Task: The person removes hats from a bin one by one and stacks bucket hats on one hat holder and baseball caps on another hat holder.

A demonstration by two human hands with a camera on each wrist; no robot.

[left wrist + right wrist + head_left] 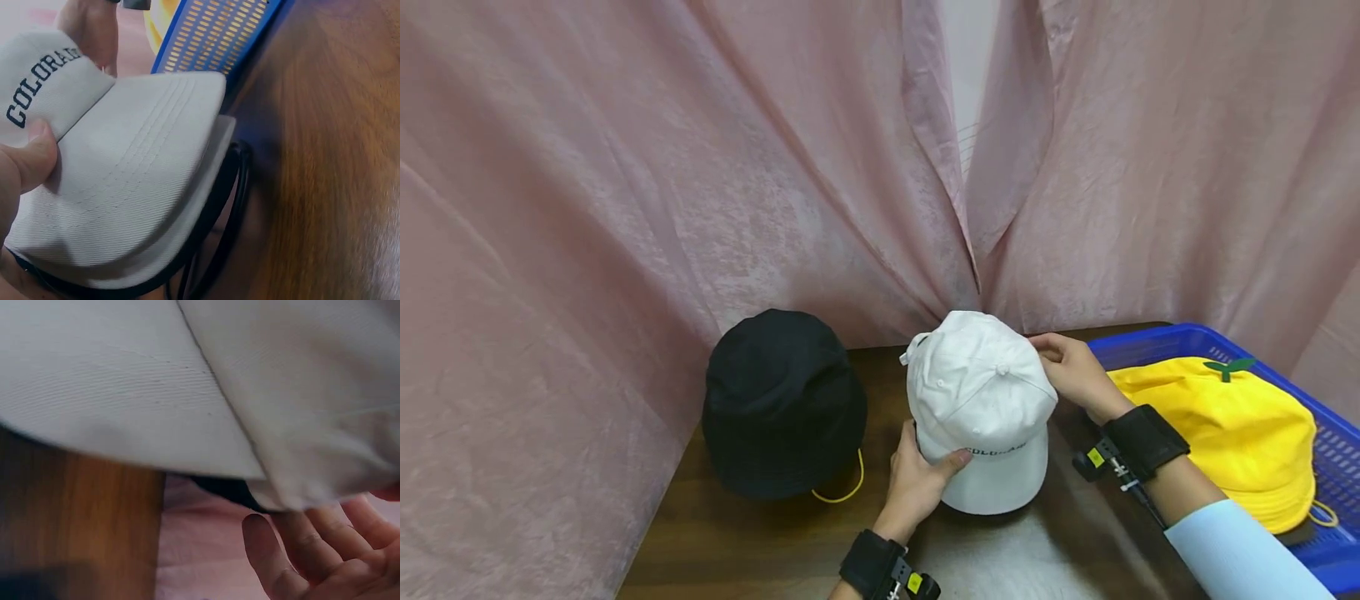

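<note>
Fingers (951, 460) grip white cap (981, 400) between black hat (782, 400) and blue basket (1157, 342).

The left hand (917, 483) reaches up from the near edge of the tabletop, thumb bent, fingers curled in a grip; the right hand (1075, 371) comes from the right edge, forearm sleeved, fingers bent in a hold; both wrists wear black bands.

bucket hat (782, 404) left of cap (981, 408), basket (1333, 454) right
</note>
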